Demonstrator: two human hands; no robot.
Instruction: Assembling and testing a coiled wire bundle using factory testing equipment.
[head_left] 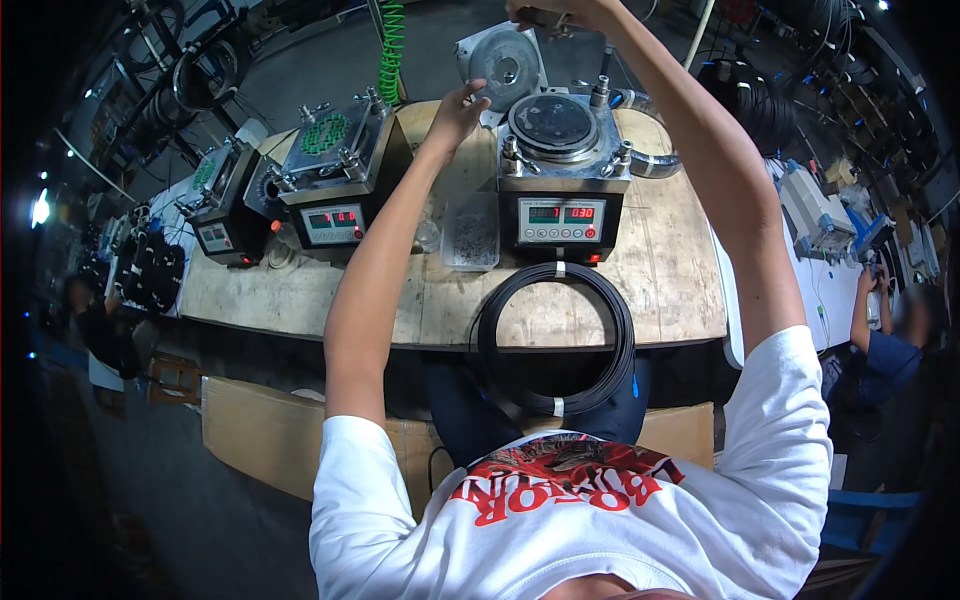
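My left hand [462, 115] is beside the lower left edge of a pale square plate with a round grey disc [497, 66]. Its fingers are apart, and I cannot tell whether they touch the plate. The plate stands tilted behind a polishing machine [562, 180] with a dark round pad [552, 125], metal corner posts and a lit red display. Up at the top edge, beyond the machine, my right hand [560, 12] has its fingers curled; what they hold, if anything, is too dark to name. A coil of black cable [484, 330] hangs over the table's front edge against my lap.
Two similar machines with green-dotted tops [326, 134] [207, 172] stand to the left. A clear plastic tub [470, 235] sits left of the near machine on the wooden table [670, 290]. A green coiled hose [391, 50] hangs behind. People work at far left and right.
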